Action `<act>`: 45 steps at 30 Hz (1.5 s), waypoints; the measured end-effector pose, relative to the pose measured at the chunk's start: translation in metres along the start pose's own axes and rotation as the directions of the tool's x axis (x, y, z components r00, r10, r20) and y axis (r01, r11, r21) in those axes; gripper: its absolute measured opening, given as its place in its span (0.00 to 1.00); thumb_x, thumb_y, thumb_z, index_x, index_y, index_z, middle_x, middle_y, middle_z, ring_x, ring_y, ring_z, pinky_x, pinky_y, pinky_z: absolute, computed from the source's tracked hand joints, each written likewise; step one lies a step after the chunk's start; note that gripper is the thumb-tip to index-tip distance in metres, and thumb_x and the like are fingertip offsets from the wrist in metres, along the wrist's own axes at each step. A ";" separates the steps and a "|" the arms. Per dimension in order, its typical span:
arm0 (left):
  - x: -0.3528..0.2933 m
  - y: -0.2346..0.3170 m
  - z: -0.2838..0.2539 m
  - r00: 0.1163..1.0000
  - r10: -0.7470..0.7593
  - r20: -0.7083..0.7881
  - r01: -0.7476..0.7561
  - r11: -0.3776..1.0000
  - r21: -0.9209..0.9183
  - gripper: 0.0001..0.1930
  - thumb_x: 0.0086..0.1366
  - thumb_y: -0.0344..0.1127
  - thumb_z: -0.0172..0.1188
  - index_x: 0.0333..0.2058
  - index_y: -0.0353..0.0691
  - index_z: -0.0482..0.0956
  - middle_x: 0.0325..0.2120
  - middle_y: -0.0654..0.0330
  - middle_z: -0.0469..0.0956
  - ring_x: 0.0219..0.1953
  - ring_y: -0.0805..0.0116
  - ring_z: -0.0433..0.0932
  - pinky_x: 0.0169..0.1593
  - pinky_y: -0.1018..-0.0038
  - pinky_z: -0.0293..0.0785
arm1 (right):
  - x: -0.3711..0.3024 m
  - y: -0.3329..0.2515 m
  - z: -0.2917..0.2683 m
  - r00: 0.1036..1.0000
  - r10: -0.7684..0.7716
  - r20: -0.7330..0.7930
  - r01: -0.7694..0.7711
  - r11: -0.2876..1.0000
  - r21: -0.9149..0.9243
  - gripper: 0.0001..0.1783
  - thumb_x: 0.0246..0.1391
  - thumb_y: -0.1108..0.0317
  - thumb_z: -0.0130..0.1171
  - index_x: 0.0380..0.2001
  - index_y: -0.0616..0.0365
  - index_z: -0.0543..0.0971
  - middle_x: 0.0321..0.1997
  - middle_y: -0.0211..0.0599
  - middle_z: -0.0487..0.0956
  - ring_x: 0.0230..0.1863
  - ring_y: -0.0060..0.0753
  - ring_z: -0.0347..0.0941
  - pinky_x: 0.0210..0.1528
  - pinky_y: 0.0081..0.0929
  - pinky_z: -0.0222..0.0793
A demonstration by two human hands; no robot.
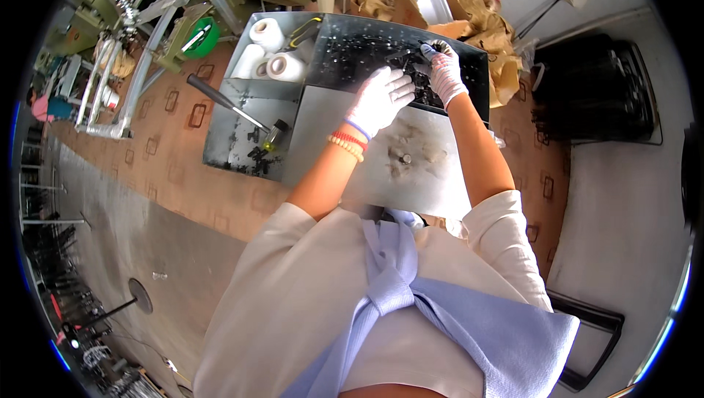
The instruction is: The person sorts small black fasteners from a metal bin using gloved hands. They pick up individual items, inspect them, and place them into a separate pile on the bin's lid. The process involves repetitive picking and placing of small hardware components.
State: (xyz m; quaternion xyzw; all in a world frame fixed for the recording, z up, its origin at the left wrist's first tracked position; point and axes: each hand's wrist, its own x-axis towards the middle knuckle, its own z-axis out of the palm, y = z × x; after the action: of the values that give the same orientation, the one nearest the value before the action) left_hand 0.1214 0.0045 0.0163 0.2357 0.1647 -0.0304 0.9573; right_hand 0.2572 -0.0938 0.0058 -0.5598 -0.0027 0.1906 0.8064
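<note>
My left hand point(379, 100), in a white knit glove, is stretched out with its fingers apart over a heap of small black parts point(423, 90). It holds nothing that I can see. My right hand point(444, 74), gloved alike with darkened fingertips, is bent in a pinch above the far side of the heap. What lies between those fingertips is too small and dark to make out. The parts lie in a deep, dark metal tray compartment point(352, 46) whose wall is speckled with pale flecks. In front of it, a metal work plate point(433, 178) carries a small round peg point(405, 158).
Left compartments hold white rolls point(286, 67), pliers point(304, 32) and more black pieces point(259, 159). A hammer-like tool point(227, 102) lies across the tray's left edge beside a small clear bottle point(276, 135). Brown paper and boxes point(469, 2) stand behind; a black-covered stack point(594, 90) stands right.
</note>
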 end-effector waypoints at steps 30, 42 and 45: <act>0.066 -0.008 0.005 0.941 -0.222 0.256 0.015 0.783 0.622 0.19 0.49 0.23 0.49 0.44 0.39 0.66 0.35 0.64 0.69 0.36 0.75 0.69 0.38 0.78 0.69 | -0.046 0.037 -0.017 0.983 -0.158 -0.098 0.184 0.769 0.613 0.21 0.43 0.87 0.39 0.42 0.59 0.66 0.39 0.38 0.71 0.39 0.32 0.69 0.40 0.26 0.69; 0.077 -0.002 -0.020 0.986 -0.105 0.131 0.023 0.856 0.516 0.12 0.55 0.26 0.49 0.40 0.39 0.70 0.32 0.59 0.73 0.35 0.67 0.73 0.41 0.72 0.71 | -0.034 0.022 -0.022 0.995 -0.027 -0.096 0.074 0.848 0.524 0.18 0.42 0.86 0.42 0.38 0.57 0.68 0.33 0.37 0.72 0.33 0.33 0.70 0.34 0.30 0.71; 0.075 0.000 -0.020 0.969 -0.104 0.222 -0.011 0.885 0.465 0.13 0.55 0.25 0.47 0.41 0.38 0.70 0.31 0.59 0.73 0.35 0.67 0.73 0.41 0.73 0.71 | -0.035 0.020 -0.025 0.997 -0.021 -0.072 0.048 0.917 0.395 0.15 0.42 0.85 0.48 0.34 0.57 0.71 0.29 0.33 0.74 0.29 0.29 0.70 0.31 0.24 0.70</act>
State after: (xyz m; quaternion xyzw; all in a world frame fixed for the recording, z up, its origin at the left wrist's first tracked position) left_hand 0.1864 0.0153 -0.0254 0.4475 0.0411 -0.1202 0.8852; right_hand 0.2244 -0.1209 -0.0148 -0.3908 0.0529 0.1544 0.9059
